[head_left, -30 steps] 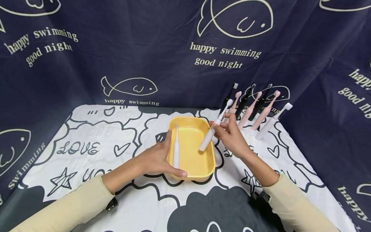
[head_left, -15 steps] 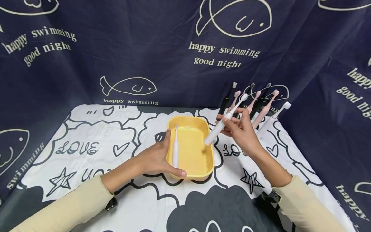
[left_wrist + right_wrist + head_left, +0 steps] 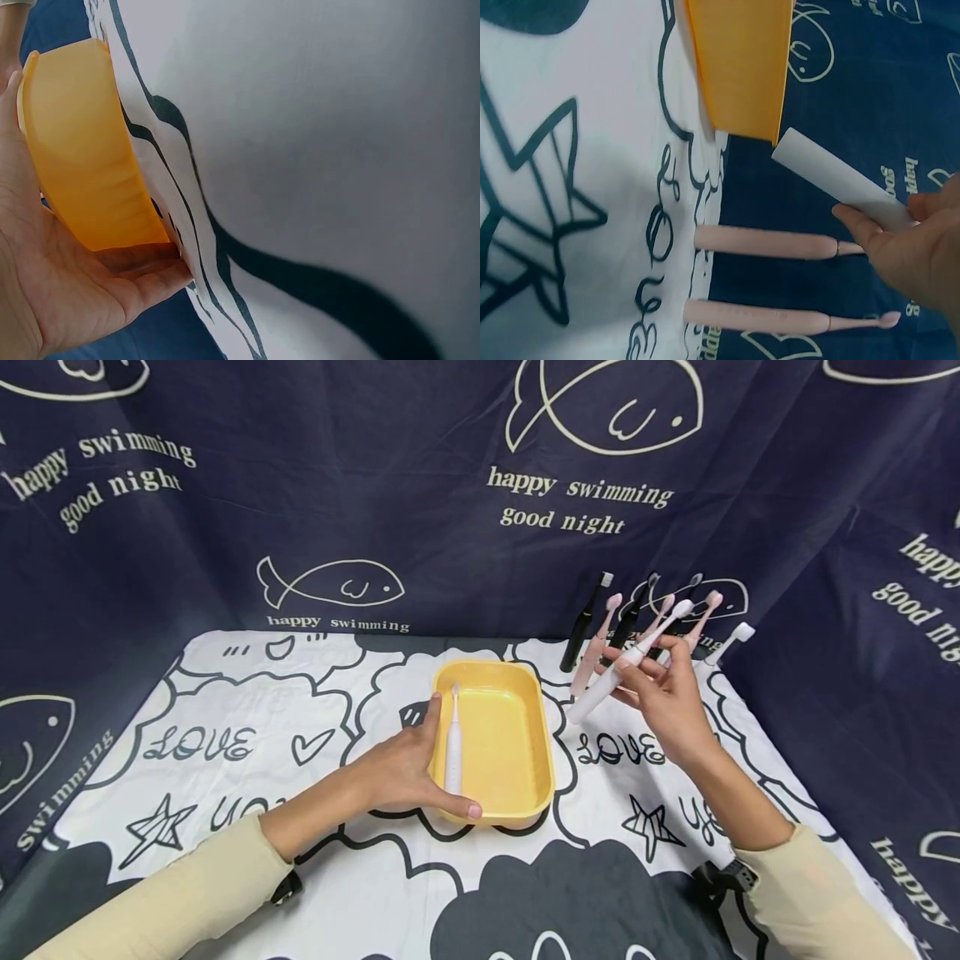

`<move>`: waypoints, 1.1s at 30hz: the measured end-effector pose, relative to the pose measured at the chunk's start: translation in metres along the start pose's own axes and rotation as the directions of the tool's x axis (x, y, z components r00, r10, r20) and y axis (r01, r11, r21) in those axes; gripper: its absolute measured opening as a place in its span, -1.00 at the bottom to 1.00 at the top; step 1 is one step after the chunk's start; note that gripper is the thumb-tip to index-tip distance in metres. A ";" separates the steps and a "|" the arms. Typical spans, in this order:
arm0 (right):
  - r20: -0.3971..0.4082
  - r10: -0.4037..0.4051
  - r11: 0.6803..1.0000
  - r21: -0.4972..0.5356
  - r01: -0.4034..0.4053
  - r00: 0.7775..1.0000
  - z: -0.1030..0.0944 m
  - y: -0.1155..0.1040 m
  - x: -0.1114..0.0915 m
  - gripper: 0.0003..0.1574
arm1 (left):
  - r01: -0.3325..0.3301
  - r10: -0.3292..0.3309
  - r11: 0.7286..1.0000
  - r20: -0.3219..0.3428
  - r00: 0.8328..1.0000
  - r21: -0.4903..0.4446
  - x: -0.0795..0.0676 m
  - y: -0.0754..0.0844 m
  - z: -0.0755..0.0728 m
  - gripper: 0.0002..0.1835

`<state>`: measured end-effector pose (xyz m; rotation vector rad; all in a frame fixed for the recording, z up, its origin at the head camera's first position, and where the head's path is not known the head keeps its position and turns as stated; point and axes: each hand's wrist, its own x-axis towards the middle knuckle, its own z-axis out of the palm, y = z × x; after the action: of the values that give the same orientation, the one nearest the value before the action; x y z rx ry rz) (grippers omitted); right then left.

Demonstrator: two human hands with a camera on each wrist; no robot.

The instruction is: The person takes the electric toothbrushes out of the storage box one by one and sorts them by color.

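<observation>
My left hand (image 3: pixel 397 772) holds the yellow tray (image 3: pixel 501 752) at its near left corner, thumb over the front rim; in the left wrist view its fingers lie against the tray wall (image 3: pixel 82 150). Inside, along the left wall, lies one white electric toothbrush (image 3: pixel 453 752). My right hand (image 3: pixel 671 702) pinches another white electric toothbrush (image 3: pixel 596 693) between thumb and fingers, handle end pointing down-left, brush head up-right. It is held right of the tray, in front of the standing toothbrushes. In the right wrist view its handle (image 3: pixel 832 176) points toward the tray.
At the back right stand several upright electric toothbrushes: black ones (image 3: pixel 577 639), pink ones (image 3: pixel 592 660) and a white one (image 3: pixel 738 635), partly hidden by my right hand. A patterned white cloth (image 3: pixel 225 735) covers the table. Navy fabric (image 3: pixel 450 485) hangs behind.
My right hand has carried the white electric toothbrush from over the tray's right rim to the right, toward the standing toothbrushes. The left hand and tray have stayed put.
</observation>
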<state>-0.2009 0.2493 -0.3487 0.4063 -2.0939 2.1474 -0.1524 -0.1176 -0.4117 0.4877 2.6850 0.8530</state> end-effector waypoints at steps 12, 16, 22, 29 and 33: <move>-0.116 0.021 0.993 -0.117 -0.035 0.993 -0.029 0.016 0.000 -0.60 | 0.002 -0.002 1.000 -0.003 1.000 0.001 0.000 0.000 0.000 0.92; -0.158 0.029 0.977 -0.206 -0.062 0.987 -0.038 0.021 0.002 -0.59 | 0.003 -0.003 1.000 -0.007 1.000 0.004 0.000 0.000 0.000 0.92; -0.194 0.023 0.952 -0.294 -0.080 0.981 -0.045 0.028 0.004 -0.55 | 0.003 -0.003 1.000 -0.010 1.000 0.003 -0.001 0.000 0.000 0.93; -0.224 0.012 0.942 -0.324 -0.086 0.974 -0.050 0.034 0.008 -0.61 | 0.000 0.000 1.000 -0.016 1.000 0.001 -0.001 -0.001 0.000 0.93; -0.251 0.022 0.941 -0.321 -0.104 0.968 -0.052 0.035 0.009 -0.62 | -0.004 0.004 1.000 -0.014 1.000 -0.002 0.000 -0.002 0.001 0.93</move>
<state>-0.2250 0.2988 -0.3807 0.0354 -2.2866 1.7165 -0.1525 -0.1184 -0.4131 0.4879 2.6962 0.8637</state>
